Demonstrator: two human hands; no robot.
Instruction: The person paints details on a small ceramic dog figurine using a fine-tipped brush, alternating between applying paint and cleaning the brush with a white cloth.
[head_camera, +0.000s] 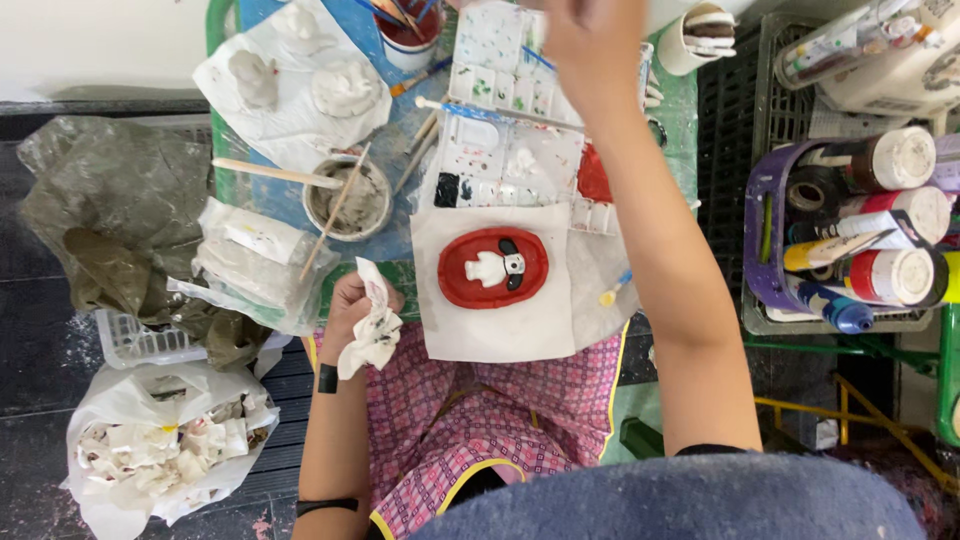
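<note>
Overhead view of a cluttered green craft table (680, 110). Nearest, the left hand (352, 305) pinches a paint-stained tissue (375, 330) at the table's edge, just beside a red oval plaque (493, 267) on white paper. Farther, the right hand (590, 40) reaches over the paint palette (505, 110) (its grip cannot be made out). Dark floor lies beneath.

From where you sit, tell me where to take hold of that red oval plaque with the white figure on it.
Grip the red oval plaque by its raised rim at the two long ends, coming straight down from above. It lies flat on the white paper sheet, and the painted white figure fills its middle, so probably keep fingers off that. The left hand holds a stained tissue.
</note>
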